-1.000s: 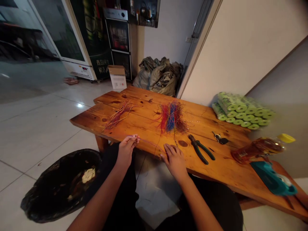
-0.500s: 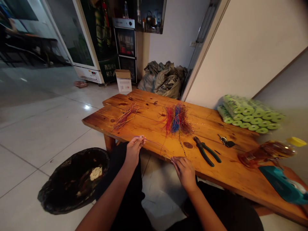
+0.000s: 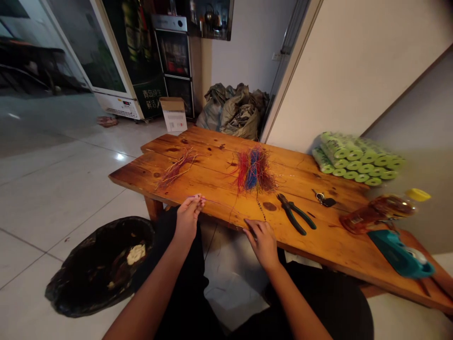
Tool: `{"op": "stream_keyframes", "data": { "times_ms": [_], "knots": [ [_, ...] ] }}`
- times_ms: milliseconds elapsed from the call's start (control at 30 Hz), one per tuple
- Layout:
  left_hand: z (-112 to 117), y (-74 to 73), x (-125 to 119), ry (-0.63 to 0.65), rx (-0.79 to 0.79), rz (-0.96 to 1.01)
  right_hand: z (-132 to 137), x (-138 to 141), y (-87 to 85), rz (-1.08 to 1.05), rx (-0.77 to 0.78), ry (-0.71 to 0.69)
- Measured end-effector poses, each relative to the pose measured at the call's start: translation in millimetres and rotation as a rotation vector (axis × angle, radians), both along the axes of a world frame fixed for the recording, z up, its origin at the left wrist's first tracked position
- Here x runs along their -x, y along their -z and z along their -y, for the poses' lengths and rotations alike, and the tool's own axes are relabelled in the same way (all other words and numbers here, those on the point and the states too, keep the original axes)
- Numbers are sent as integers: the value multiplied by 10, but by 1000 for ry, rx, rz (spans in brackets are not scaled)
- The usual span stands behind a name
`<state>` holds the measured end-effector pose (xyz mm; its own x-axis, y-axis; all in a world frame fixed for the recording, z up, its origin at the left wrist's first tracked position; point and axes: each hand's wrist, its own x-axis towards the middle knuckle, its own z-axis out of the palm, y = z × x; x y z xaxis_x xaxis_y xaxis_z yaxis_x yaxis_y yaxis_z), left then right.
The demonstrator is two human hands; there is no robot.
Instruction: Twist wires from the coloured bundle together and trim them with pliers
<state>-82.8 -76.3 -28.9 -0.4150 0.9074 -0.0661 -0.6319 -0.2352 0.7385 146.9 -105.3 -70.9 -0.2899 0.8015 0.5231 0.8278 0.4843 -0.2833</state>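
My left hand is closed in a pinch on a thin reddish-purple wire, just past the table's near edge. The wire runs right toward my right hand. That hand is closed too, its thumb and forefinger at a thin yellowish wire by the table edge. Beyond my hands lies a bundle of red, blue and brown wires on the wooden table. A smaller bunch of purple and yellow wires rests further left. Green-handled pliers lie partly spread, right of my right hand.
A black-lined bin stands on the floor at left. On the table's right are keys, a bottle of amber liquid, a teal tape dispenser and stacked green rolls. Sacks are heaped behind the table.
The whole view has shifted a little, so everything appears further left and slightly higher. Both hands keep nearly the same place at the table edge, still pinching.
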Motion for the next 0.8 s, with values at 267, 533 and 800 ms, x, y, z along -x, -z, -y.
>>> {"op": "stream_keyframes", "data": {
  "times_ms": [267,533,800],
  "knots": [
    [-6,-2,62,-52,17,115,-16,54,26,-63,-48,-2],
    [-8,-35,59,-60,45,112,56,43,39,-140,-31,-11],
    [3,-37,-13,150,11,-105,-86,-356,-314,-917,199,296]
  ]
}}
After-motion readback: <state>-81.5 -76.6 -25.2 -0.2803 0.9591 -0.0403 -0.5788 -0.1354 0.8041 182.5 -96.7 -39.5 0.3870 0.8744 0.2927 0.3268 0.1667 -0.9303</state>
